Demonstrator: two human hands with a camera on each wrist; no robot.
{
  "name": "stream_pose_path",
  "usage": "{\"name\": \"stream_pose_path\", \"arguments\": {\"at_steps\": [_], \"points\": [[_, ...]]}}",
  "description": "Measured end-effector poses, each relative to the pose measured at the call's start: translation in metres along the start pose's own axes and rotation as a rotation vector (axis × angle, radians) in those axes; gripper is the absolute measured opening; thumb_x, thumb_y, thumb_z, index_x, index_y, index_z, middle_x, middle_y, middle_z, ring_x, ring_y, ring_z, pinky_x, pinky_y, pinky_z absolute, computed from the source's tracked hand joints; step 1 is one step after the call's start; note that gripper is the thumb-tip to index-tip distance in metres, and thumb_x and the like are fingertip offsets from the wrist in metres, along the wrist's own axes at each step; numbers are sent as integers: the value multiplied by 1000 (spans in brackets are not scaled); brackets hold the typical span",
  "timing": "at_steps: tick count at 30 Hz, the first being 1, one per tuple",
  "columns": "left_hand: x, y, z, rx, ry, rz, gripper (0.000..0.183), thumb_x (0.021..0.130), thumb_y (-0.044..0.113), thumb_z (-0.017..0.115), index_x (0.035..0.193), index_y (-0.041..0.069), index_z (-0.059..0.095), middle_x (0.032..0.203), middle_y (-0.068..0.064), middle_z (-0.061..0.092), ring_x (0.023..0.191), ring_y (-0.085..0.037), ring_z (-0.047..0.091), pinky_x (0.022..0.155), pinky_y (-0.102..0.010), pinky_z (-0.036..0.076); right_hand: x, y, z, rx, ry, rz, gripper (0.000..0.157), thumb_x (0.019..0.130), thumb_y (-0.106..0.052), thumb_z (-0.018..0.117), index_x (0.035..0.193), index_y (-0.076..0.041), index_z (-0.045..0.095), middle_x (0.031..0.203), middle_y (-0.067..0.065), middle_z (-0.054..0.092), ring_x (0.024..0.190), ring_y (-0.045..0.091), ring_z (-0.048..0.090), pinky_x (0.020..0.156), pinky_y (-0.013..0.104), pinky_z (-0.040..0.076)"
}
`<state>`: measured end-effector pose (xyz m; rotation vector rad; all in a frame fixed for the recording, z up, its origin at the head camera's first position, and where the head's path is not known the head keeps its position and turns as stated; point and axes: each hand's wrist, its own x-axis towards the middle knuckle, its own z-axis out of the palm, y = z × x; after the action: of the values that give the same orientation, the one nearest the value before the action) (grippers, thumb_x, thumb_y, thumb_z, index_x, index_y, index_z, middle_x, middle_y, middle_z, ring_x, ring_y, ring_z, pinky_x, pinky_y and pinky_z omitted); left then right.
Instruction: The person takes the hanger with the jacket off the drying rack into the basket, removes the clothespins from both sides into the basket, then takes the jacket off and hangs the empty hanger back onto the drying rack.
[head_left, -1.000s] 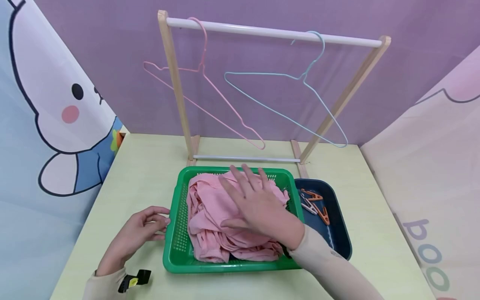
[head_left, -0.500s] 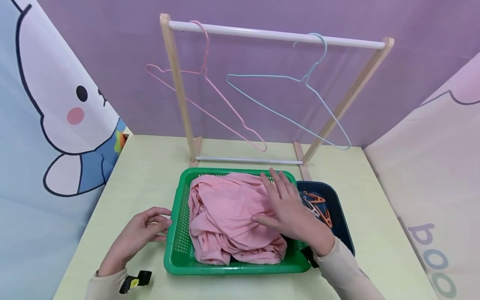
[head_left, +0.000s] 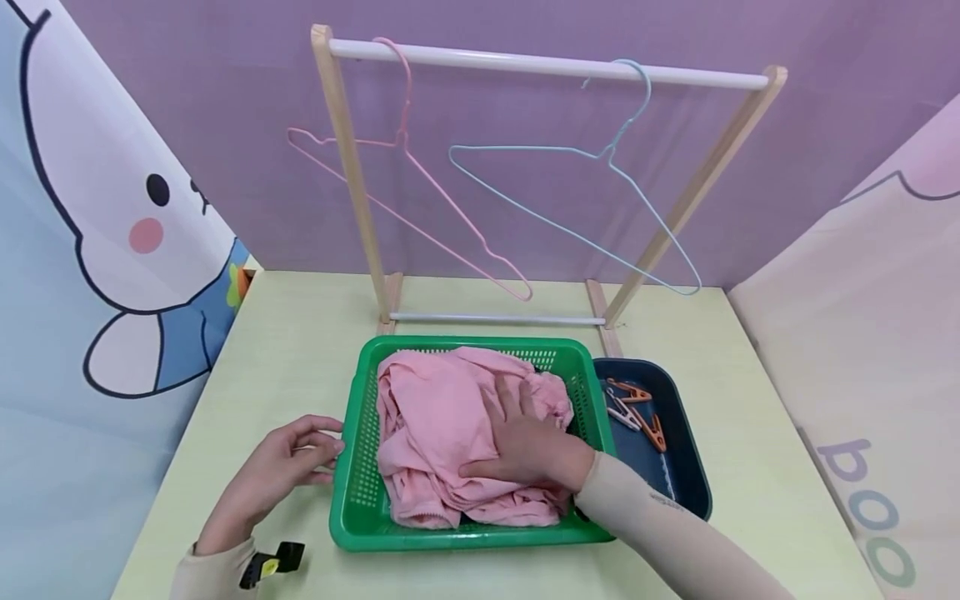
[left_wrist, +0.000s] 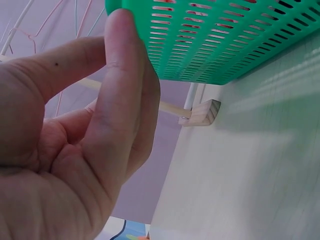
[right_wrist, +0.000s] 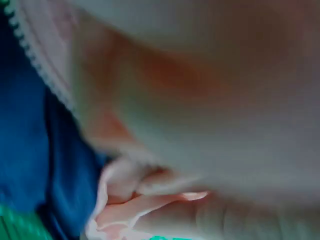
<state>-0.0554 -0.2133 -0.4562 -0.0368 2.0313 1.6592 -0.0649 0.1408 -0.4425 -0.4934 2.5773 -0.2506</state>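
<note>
A pink garment [head_left: 431,400] lies bunched in a green plastic basket [head_left: 347,500]. My right hand [head_left: 525,446] rests on the garment's right side, fingers spread and thumb pointing left. The right wrist view is largely blurred; it shows a zipper edge [right_wrist: 37,60] and dark blue cloth [right_wrist: 30,135] beside the pink fabric. At the basket's left side is my left hand [head_left: 281,462], fingers loosely bent and fingertips touching the rim. Close up in the left wrist view, a fingertip of the left hand [left_wrist: 100,115] meets the edge of the perforated basket wall [left_wrist: 190,50].
Behind the basket stands a wooden rack with a white rod [head_left: 510,60]. A pink hanger [head_left: 450,196] and a light blue hanger [head_left: 555,225] hang from it. A dark blue tray [head_left: 686,467] with several clothespins [head_left: 633,408] sits right of the basket, partly behind it.
My right hand lifted toward the basket's right side, then came back left and down onto the garment, whose right part is now more bunched. The left hand stays at the rim.
</note>
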Motion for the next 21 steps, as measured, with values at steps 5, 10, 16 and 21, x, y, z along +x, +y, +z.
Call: {"name": "stream_pose_path", "arguments": {"at_steps": [5,10,16,21], "points": [[1,0,1,2,-3,-10,45,100,17,64,135,-6,48,104,-20,63,88,-33,70,78,-48,60,11,-8,13,-157,-4,37,116,82,-89,37,160,-6,12,164,21,4,145,52,8,84,68,50],[1,0,2,2,-7,-7,44,100,17,64,135,-6,49,104,-20,63,89,-33,70,78,-48,59,14,-9,16,-200,-11,71,117,81,-90,36,160,-6,13,165,21,4,146,51,9,81,63,54],[0,0,1,13,-4,0,45,100,18,64,135,-6,49,104,-20,63,89,-33,70,78,-47,60,8,-7,13,-118,39,38,117,81,-88,40,160,-7,12,165,21,2,146,51,5,87,72,46],[0,-2,1,13,2,5,44,100,18,64,134,-5,50,104,-19,63,88,-32,70,77,-47,60,-4,-3,0,-16,91,-10,113,84,-83,46,161,-11,6,165,20,0,147,47,2,91,71,44]]}}
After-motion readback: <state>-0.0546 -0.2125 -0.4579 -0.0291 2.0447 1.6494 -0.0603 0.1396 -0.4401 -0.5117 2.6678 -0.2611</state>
